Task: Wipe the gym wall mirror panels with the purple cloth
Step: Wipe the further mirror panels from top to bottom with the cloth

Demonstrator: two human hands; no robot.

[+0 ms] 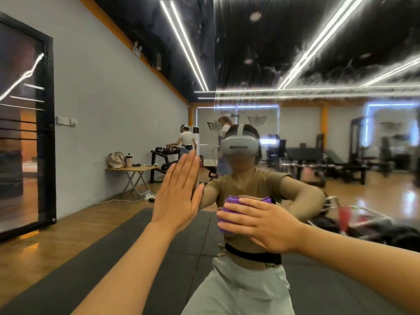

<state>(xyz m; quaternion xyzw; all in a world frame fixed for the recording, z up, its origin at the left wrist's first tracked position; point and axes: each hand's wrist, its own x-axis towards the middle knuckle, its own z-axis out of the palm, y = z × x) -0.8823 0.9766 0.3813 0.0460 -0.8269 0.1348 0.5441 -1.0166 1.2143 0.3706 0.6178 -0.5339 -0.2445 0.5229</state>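
**Both hands on the mirror**

The right hand (261, 223) presses the bunched purple cloth (227, 210) flat against the mirror panel (318, 133), fingers spread. Left of the cloth, the left hand (179, 194) rests open-palmed on the glass, fingers straight.

Mirror panel (318, 133) stood straight ahead. Left hand (179, 192) lay flat on it, left of right hand (261, 223). Right hand pressed cloth (227, 208) against mirror, cloth between palm and glass. Folding table (134, 169) stood far left by wall, bag (116, 160) on it. Mat (91, 258) lay below on floor.
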